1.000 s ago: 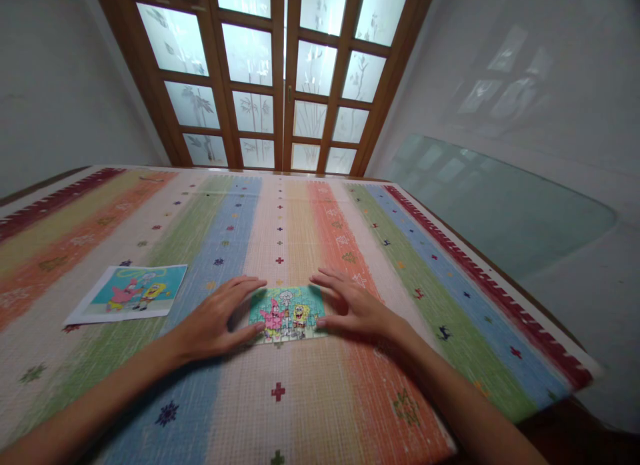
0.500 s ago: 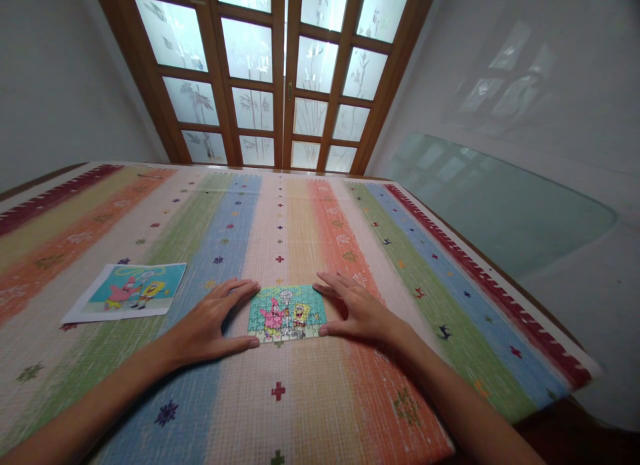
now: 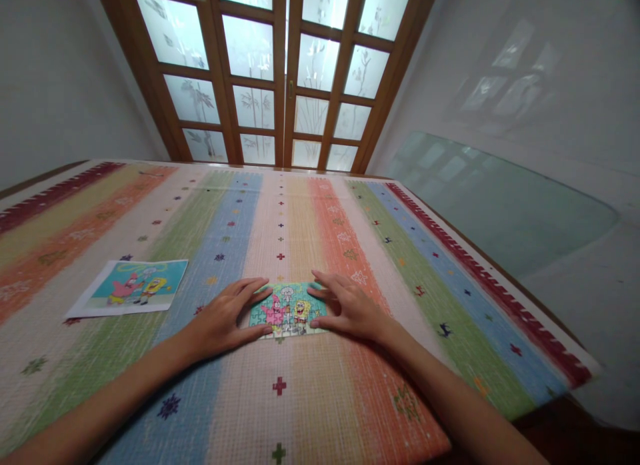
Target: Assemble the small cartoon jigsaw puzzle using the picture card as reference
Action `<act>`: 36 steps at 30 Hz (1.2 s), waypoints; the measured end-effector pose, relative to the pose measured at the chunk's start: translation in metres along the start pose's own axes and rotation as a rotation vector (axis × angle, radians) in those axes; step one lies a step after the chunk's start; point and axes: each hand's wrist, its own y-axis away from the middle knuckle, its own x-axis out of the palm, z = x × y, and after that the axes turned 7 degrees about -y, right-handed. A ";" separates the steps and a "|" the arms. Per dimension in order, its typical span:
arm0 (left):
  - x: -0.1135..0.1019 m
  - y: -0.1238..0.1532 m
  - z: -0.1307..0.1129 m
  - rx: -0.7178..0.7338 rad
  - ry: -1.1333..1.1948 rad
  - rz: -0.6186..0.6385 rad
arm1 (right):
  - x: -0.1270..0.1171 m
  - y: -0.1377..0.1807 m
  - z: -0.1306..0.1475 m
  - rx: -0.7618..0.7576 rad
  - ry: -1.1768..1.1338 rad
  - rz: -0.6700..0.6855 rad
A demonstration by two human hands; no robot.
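Note:
A small assembled cartoon jigsaw puzzle (image 3: 289, 310) lies flat on a striped mat (image 3: 300, 398) in front of me. My left hand (image 3: 227, 316) lies flat against the puzzle's left edge, fingers stretched out, thumb along its lower left corner. My right hand (image 3: 345, 307) rests flat on the right edge, fingers spread, fingertips over the upper right part. Both hands press in from the sides. Neither hand holds anything.
A printed reference picture (image 3: 131, 286) of the same cartoon lies on the mat to the left. Wooden doors with frosted glass panes (image 3: 280, 78) stand beyond the mat. A glass tabletop (image 3: 500, 205) leans against the right wall.
Both hands have slid inward and slightly up, closing in on the puzzle's sides; the fingertips now overlap its top edges. The puzzle stays in place.

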 end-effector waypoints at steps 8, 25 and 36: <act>0.005 0.000 -0.006 0.023 0.020 -0.037 | 0.006 -0.002 0.008 -0.075 -0.027 -0.049; -0.016 0.006 0.002 0.075 -0.081 -0.050 | -0.013 0.003 0.008 -0.048 -0.052 -0.033; -0.003 0.006 0.003 0.063 -0.071 -0.053 | -0.006 -0.003 0.008 -0.001 -0.033 0.091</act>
